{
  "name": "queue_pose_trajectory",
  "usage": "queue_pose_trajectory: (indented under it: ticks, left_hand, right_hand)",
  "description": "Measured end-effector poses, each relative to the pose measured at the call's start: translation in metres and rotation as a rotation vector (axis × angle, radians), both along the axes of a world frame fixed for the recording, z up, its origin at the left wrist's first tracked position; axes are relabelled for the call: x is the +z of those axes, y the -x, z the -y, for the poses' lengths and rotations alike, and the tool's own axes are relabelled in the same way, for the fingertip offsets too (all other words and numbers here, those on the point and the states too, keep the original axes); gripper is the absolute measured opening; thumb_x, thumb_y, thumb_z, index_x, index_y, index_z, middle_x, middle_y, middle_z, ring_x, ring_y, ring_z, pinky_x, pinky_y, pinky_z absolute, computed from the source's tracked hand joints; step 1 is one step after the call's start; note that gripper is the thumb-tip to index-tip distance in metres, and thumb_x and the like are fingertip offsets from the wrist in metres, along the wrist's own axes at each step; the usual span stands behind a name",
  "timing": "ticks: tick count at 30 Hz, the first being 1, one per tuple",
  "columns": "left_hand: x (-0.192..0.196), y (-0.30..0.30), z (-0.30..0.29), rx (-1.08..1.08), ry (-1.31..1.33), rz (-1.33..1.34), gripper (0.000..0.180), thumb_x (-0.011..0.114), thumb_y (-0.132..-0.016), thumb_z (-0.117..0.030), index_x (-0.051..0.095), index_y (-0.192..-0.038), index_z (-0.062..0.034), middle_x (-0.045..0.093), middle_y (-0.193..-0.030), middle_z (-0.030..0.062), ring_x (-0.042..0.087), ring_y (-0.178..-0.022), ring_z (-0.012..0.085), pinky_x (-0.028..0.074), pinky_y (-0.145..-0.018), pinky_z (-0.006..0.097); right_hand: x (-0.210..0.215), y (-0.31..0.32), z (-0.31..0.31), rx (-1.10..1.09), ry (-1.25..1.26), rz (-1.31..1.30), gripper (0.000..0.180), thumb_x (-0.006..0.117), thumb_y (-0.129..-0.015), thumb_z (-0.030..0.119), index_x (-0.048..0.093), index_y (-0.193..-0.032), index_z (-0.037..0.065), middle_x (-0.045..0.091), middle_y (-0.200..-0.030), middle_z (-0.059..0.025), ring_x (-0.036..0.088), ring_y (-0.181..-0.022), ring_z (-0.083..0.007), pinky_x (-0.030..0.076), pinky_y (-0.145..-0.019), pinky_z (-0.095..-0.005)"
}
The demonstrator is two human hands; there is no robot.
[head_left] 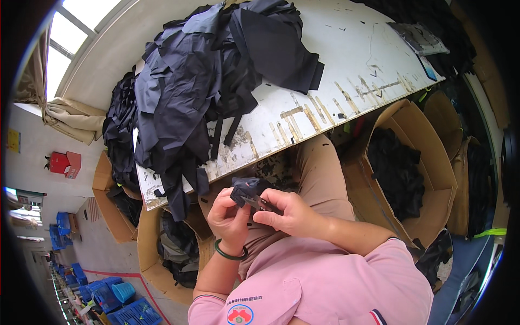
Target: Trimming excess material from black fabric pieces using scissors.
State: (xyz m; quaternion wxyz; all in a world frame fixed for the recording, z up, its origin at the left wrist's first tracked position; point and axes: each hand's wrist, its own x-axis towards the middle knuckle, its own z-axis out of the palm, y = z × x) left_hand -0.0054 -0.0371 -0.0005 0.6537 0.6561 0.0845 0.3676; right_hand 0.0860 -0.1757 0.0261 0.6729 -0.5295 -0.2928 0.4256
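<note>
Above my lap, my left hand (pixel 230 219) pinches a small folded piece of black fabric (pixel 246 187) between thumb and fingers. A dark bangle circles that wrist. Close beside it, my right hand (pixel 290 215) is closed around small dark thread snips (pixel 264 205). Their grey blades point left toward the lower edge of the fabric; whether they touch it I cannot tell. The fingers cover much of the snips. Just beyond my hands, strips from a large heap of black and dark grey fabric pieces (pixel 184 92) hang over the table's front edge.
The white worktable (pixel 330 65) bears worn tape marks and scraps. Cardboard boxes of dark fabric stand at right (pixel 444 195) and left (pixel 149 254). A clear plastic packet (pixel 417 38) lies at the table's far right. Blue baskets (pixel 135 314) sit on the floor at lower left.
</note>
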Motion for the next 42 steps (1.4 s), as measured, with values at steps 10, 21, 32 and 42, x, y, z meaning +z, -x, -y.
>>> queue_pose_trajectory:
  ticks: [10, 21, 32, 42]
  left_hand:
    - [0.001, 0.000, 0.002, -0.001, -0.072, 0.017, 0.021, 0.068, -0.073, 0.015, 0.059, -0.085, 0.0003, 0.065, -0.096, 0.0127, 0.062, -0.092, 0.0223, 0.048, -0.079, 0.030]
    - [0.003, -0.001, 0.003, 0.004, -0.130, 0.016, 0.021, 0.070, -0.073, 0.013, 0.059, -0.084, -0.0005, 0.065, -0.093, 0.0106, 0.058, -0.088, 0.0205, 0.046, -0.077, 0.029]
    - [-0.002, 0.003, -0.002, -0.120, -0.157, -0.006, 0.021, 0.076, -0.075, 0.001, 0.057, -0.082, -0.0031, 0.065, -0.094, 0.0100, 0.059, -0.091, 0.0221, 0.046, -0.081, 0.033]
    - [0.008, 0.001, -0.012, -0.329, 0.151, -0.029, 0.014, 0.070, -0.073, 0.009, 0.061, -0.080, 0.0000, 0.066, -0.090, 0.0120, 0.060, -0.087, 0.0186, 0.046, -0.079, 0.031]
  right_hand:
    - [0.005, -0.004, 0.001, -0.123, 0.072, 0.395, 0.034, 0.068, -0.087, 0.034, 0.054, -0.086, 0.003, 0.056, -0.064, -0.0121, 0.053, -0.053, -0.0265, 0.042, -0.051, -0.0349]
    - [0.004, -0.005, 0.006, -0.104, 0.110, 0.372, 0.032, 0.065, -0.089, 0.034, 0.058, -0.090, 0.003, 0.056, -0.063, -0.0114, 0.054, -0.053, -0.0251, 0.042, -0.051, -0.0350]
    - [0.011, -0.006, 0.008, -0.095, 0.090, 0.346, 0.031, 0.065, -0.090, 0.033, 0.060, -0.094, 0.003, 0.058, -0.068, -0.0125, 0.054, -0.056, -0.0239, 0.044, -0.055, -0.0344]
    - [0.009, -0.015, 0.019, -0.022, 0.137, 0.265, 0.032, 0.066, -0.089, 0.032, 0.056, -0.083, 0.002, 0.055, -0.065, -0.0120, 0.050, -0.055, -0.0192, 0.040, -0.053, -0.0333]
